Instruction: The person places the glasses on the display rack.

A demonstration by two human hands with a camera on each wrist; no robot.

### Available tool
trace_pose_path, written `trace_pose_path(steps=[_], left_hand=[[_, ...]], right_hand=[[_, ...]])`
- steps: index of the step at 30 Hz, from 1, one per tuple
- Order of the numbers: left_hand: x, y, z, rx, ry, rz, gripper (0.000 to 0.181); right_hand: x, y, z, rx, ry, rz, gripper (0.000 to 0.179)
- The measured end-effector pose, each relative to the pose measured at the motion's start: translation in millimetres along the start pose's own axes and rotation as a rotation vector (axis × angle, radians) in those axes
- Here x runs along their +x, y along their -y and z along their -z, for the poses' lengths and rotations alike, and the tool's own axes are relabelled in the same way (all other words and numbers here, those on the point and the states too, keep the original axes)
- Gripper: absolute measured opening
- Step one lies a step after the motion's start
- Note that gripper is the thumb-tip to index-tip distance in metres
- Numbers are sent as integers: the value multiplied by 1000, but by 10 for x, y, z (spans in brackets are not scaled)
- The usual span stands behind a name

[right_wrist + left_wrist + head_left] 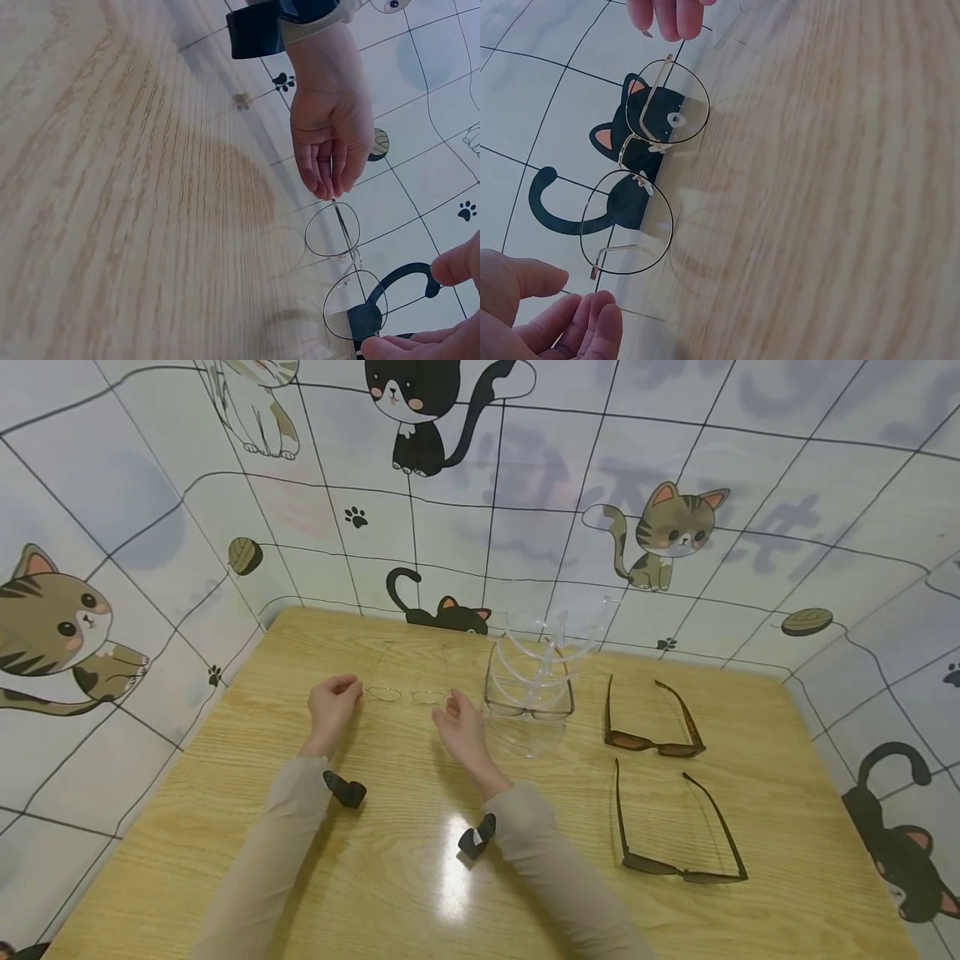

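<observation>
Round thin-rimmed metal glasses (385, 694) stand on the wooden table, lenses toward me and temples stretching back. At their left end is my left hand (334, 704); in the left wrist view its thumb and fingers (604, 322) are apart, close to the hinge. My right hand (461, 731) is at the other end, thumb and fingers likewise spread in the right wrist view, a fingertip (379, 349) right by the rim. Neither hand closes round the frame. Just right of my right hand rises a clear display stand (546, 670), overlapping dark-rimmed square glasses (528, 713).
Brown tortoiseshell sunglasses (655, 746) lie right of the stand, temples unfolded. In front of them are black sunglasses (682, 872), also unfolded. Walls with cat drawings (525, 468) border the wooden table (405, 877) behind and at the sides.
</observation>
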State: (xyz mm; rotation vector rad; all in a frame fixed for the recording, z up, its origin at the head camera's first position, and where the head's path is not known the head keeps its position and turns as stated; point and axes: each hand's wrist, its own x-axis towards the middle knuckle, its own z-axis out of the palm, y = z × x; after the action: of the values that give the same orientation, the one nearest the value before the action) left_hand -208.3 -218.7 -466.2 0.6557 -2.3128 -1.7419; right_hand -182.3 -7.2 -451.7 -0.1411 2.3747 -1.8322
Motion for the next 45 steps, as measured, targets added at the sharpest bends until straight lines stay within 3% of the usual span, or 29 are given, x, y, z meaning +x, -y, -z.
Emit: trace_pose_path(steps=[12, 21, 29, 35, 41, 45], left_hand=[[139, -45, -73, -103, 28, 70, 30], [234, -74, -114, -136, 34, 127, 29], [274, -87, -121, -190, 60, 176, 31], [263, -100, -101, -208, 49, 194, 31], [225, -117, -53, -281, 77, 211, 32], [190, -112, 2, -311, 93, 218, 33]], right_hand=[[179, -72, -90, -9, -87, -21, 51], [330, -97, -148, 41, -183, -131, 42], [434, -152, -182, 91, -244, -182, 30], [454, -165, -189, 141, -242, -176, 24], [480, -190, -200, 214, -222, -182, 22], [465, -167, -200, 284, -212, -229, 22]])
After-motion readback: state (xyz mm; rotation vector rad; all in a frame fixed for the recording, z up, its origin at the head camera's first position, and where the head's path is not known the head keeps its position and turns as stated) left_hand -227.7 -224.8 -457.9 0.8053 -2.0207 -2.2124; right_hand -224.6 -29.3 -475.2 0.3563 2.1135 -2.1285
